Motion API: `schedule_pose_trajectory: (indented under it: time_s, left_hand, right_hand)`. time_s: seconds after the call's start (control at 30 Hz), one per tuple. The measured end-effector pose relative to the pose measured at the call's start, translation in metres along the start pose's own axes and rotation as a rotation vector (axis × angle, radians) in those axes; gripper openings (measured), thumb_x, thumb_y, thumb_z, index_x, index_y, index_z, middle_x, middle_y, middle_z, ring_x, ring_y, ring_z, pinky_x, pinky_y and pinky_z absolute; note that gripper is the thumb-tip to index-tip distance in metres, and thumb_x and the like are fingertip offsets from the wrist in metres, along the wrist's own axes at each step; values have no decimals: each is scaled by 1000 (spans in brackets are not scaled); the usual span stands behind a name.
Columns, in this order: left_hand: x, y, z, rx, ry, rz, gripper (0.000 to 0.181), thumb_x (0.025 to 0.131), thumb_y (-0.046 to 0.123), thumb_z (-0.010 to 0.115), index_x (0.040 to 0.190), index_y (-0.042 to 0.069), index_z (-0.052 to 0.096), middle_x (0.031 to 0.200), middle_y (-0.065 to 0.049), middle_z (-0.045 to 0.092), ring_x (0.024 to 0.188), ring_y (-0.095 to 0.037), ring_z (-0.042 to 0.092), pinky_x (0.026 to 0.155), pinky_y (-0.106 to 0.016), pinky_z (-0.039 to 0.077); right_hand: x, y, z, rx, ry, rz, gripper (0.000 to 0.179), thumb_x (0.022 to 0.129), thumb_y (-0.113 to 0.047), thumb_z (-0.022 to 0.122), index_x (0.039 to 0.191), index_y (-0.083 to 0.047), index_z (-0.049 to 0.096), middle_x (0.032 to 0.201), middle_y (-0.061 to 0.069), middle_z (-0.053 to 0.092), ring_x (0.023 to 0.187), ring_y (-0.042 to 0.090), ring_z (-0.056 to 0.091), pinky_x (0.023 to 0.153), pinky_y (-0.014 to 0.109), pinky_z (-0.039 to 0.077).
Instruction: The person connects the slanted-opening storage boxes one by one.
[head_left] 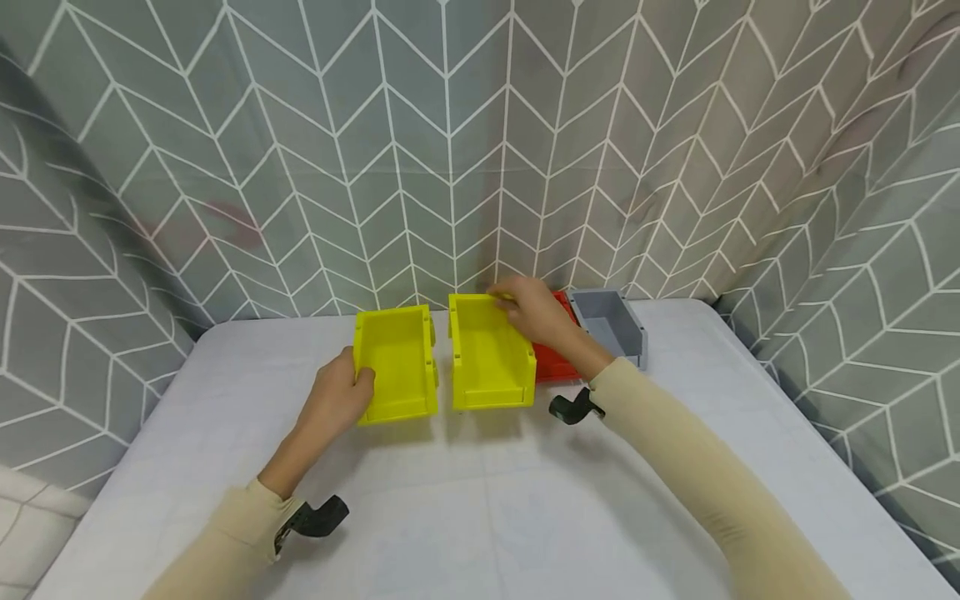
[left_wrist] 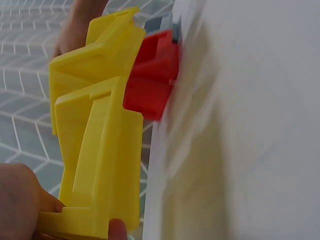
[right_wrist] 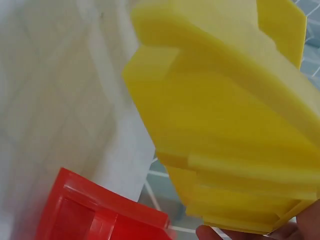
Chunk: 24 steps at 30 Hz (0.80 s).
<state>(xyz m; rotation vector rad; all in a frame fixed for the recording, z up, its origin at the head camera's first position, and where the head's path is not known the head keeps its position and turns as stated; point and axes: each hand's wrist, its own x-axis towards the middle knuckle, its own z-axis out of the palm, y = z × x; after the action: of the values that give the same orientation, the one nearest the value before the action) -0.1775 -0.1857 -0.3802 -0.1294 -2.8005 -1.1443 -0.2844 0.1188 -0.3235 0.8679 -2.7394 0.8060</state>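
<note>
Two yellow plastic storage bins are held up over the white table, side by side. My left hand [head_left: 336, 395] grips the left yellow bin [head_left: 397, 364] by its left wall, thumb over the edge. In the left wrist view that left hand [left_wrist: 22, 205] pinches the bin's wall low in the frame. With my right hand [head_left: 536, 310] I hold the right yellow bin [head_left: 491, 354] at the back of its right wall. The right wrist view shows the underside of a yellow bin [right_wrist: 225, 115], with fingertips at its lower edge. A narrow gap separates the two bins in the head view.
A red bin [head_left: 557, 363] stands on the table behind my right wrist, partly hidden. Right of it is a grey bin [head_left: 611, 325]. Patterned curtains [head_left: 450, 142] hang behind and beside the white table [head_left: 480, 517]. A dark wrist device [head_left: 573, 407] juts from each sleeve.
</note>
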Motion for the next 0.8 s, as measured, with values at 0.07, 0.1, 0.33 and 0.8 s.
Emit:
schedule_pose_trajectory:
  time_s: [0.07, 0.1, 0.33, 0.8]
  left_hand:
    - [-10, 3, 1, -4, -9, 1, 28, 102, 10, 42, 120, -11, 50, 82, -13, 54, 65, -23, 54, 55, -33, 50]
    - [-15, 5, 2, -8, -15, 1, 29, 102, 10, 43, 121, -11, 50, 82, -13, 54, 65, -23, 54, 56, -33, 50]
    - [-47, 12, 13, -24, -79, -30, 36, 103, 10, 46, 132, -13, 47, 86, -11, 55, 70, -21, 53, 61, -33, 50]
    - [-91, 17, 32, -19, -161, -108, 41, 103, 11, 52, 137, -12, 48, 102, -8, 60, 83, -20, 54, 75, -35, 52]
  right_hand:
    - [-9, -3, -3, 0, 18, -19, 26, 100, 4, 61, 122, 3, 75, 119, 16, 73, 110, 33, 66, 100, 43, 54]
    - [-14, -5, -4, 3, 25, -23, 25, 100, 3, 62, 122, 3, 75, 117, 16, 73, 107, 33, 66, 98, 43, 54]
    - [-47, -13, -15, 23, 90, -74, 23, 98, 3, 65, 119, 5, 75, 110, 17, 73, 94, 32, 66, 89, 43, 58]
    - [-94, -24, -14, 41, 75, -54, 26, 95, 5, 69, 119, 0, 77, 102, 8, 73, 85, 24, 61, 81, 38, 58]
